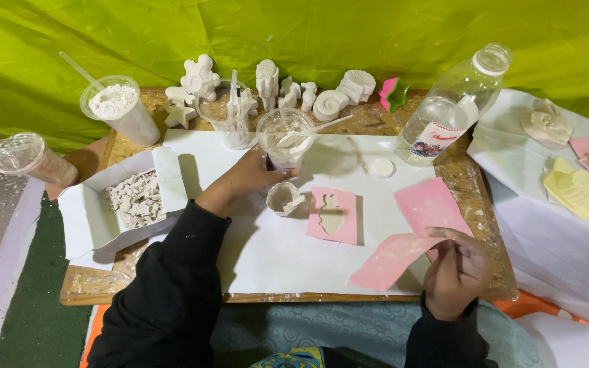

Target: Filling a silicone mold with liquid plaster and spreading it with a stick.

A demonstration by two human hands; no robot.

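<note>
Here, in the head view, the left hand (253, 174) is wrapped around a clear plastic cup (285, 136) of white mix, just behind the pink mould (333, 216) on the worktop (482, 225). The right hand (455, 269) pinches a pink sheet (391, 259) right of that mould, its long axis slanting from the fingers down toward the near-left. The left fingers are hidden behind the cup. A small white cup (285, 198) sits just left of the mould.
</note>
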